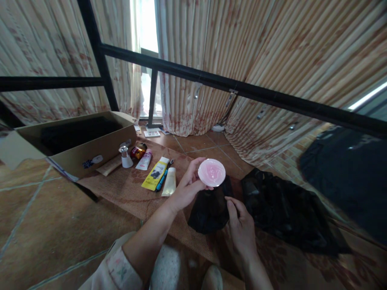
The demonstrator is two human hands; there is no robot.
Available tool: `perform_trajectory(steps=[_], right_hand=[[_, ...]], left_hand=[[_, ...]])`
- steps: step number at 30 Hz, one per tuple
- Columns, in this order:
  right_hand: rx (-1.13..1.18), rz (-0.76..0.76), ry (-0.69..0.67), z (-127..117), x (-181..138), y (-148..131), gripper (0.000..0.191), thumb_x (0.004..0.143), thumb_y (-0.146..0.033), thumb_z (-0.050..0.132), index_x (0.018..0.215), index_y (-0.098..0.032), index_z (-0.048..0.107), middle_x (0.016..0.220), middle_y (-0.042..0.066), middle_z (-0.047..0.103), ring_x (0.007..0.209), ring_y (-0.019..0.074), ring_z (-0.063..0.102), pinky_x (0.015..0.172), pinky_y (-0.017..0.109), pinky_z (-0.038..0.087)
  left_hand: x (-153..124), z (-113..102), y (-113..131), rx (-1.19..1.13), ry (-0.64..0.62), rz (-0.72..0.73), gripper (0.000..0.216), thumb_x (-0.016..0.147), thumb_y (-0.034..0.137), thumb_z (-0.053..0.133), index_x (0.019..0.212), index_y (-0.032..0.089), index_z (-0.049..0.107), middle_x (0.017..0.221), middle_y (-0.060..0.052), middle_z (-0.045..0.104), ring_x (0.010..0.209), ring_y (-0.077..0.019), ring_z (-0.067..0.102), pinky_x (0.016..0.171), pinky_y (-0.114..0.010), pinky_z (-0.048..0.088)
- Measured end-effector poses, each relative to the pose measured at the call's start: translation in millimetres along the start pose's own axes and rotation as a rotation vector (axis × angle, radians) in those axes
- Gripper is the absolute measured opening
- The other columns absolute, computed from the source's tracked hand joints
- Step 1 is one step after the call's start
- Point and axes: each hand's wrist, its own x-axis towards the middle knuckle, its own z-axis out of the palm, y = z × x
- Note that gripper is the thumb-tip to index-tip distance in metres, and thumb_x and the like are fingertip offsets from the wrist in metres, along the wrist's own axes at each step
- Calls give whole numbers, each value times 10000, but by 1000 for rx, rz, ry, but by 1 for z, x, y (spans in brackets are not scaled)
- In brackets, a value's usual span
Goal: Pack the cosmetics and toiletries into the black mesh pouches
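Observation:
My left hand (pixel 189 185) is closed around the edge of a round pink container (pixel 211 172) with a shiny rim and a pearly top that faces me. I cannot see how deep it is. Just below it hangs a black plastic bag (pixel 208 213), its upper edge pinched in my right hand (pixel 242 221). To the left on the mat stand or lie a cream tube (pixel 169 183), a yellow tube (pixel 155 175), a blue and black toothbrush (pixel 162 179), a white and pink tube (pixel 144 160), an amber jar (pixel 138 151) and a white bottle with a silver top (pixel 125 158).
An open cardboard box (pixel 99 151) with black material inside is at the left, a brown tube (pixel 109 165) beside it. More black plastic (pixel 287 209) lies at the right. A dark metal bar (pixel 193 76) crosses before the curtains (pixel 217 36). The woven mat (pixel 130 201) covers the low surface.

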Motion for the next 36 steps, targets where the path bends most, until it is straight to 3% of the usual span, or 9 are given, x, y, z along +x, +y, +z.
perform_trajectory(steps=[8, 19, 27, 36], right_hand=[[5, 1, 19, 1, 0, 2, 403, 895, -494, 440, 1047, -201, 672, 1107, 93, 674, 1015, 239, 604, 878, 354, 437], [1, 9, 12, 0, 0, -1, 402, 899, -498, 439, 1043, -198, 666, 1119, 96, 665, 1029, 243, 595, 901, 365, 426], [-2, 25, -6, 0, 0, -1, 417, 896, -501, 431, 1059, -200, 670, 1129, 97, 665, 1038, 250, 596, 898, 368, 430], [1, 0, 2, 2, 2, 5, 414, 898, -499, 436, 1053, -198, 674, 1127, 101, 670, 1044, 254, 600, 898, 366, 439]], left_hand=[[-1, -2, 2, -7, -13, 6, 658, 664, 87, 620, 1250, 259, 373, 1122, -30, 585, 717, -100, 625, 652, -230, 521], [-1, -2, 3, -14, -5, 56, 681, 637, 148, 697, 1230, 273, 389, 1266, -57, 495, 902, -170, 593, 724, -296, 556], [-1, -4, 1, 28, 35, 70, 669, 601, 96, 649, 1210, 249, 418, 1242, -54, 483, 1047, -222, 521, 718, -261, 536], [0, -5, -2, -28, 28, 50, 618, 664, 91, 565, 1238, 273, 423, 1270, -33, 494, 1000, -202, 549, 735, -292, 549]])
